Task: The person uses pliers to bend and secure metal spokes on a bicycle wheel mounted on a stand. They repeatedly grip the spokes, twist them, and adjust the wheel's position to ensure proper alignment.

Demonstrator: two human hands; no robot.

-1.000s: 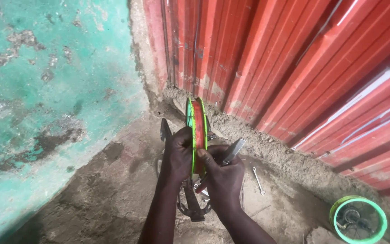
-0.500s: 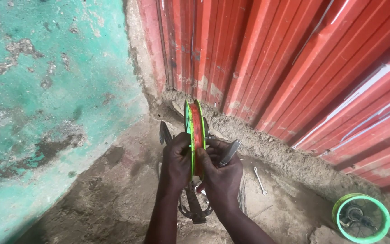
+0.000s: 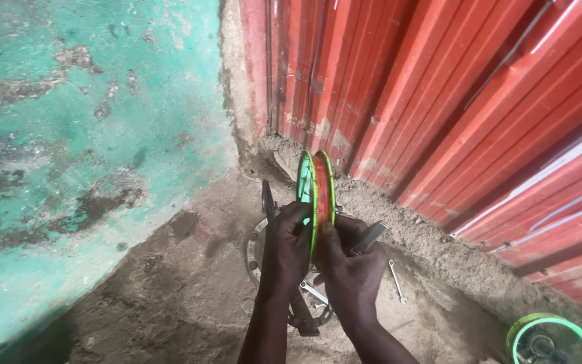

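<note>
Both grips, left hand (image 3: 286, 246) and right hand (image 3: 351, 269), clamp the green-rimmed wheel (image 3: 316, 192) upright, edge-on.

Open dirt floor (image 3: 136, 303) lies leftward; the red corrugated wall (image 3: 439, 101) and spanner (image 3: 396, 280) crowd the right.

Over that second the green-rimmed wheel (image 3: 316, 195) hardly shifted between the left hand (image 3: 287, 249) and right hand (image 3: 351, 266); the second green wheel (image 3: 551, 340) slid slightly toward the ground's lower right corner as the view tilted
</note>
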